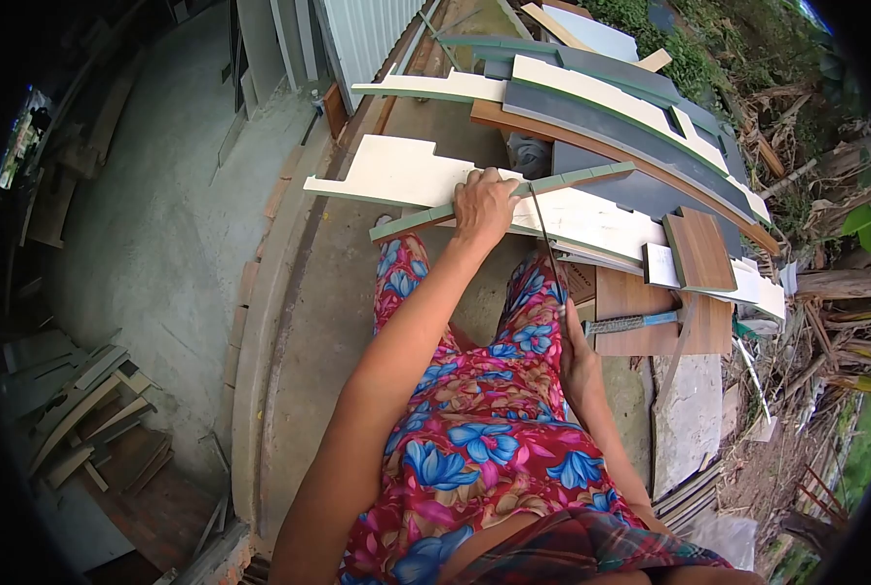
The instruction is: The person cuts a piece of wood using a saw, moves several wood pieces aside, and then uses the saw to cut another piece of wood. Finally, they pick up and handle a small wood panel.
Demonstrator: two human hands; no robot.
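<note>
My left hand [484,205] is closed over a narrow green-and-brown board strip [581,176], pressing it down on a cream board with green edges [406,168]. The strip lies at a slant across that board, and its near end sticks out to the left. Lower down, my right hand [578,353] is closed at the near end of a thin dark blade, which looks like a handsaw [544,229] seen edge-on. Its far end meets the strip just right of my left hand. The saw's handle is mostly hidden by my fingers.
Several long cream, grey and brown boards [591,107] lie stacked ahead. A tool with a blue-grey handle [635,322] rests on a brown panel [616,288] at right. Board offcuts [94,419] are piled on the lower floor at left, beyond a concrete ledge [270,322].
</note>
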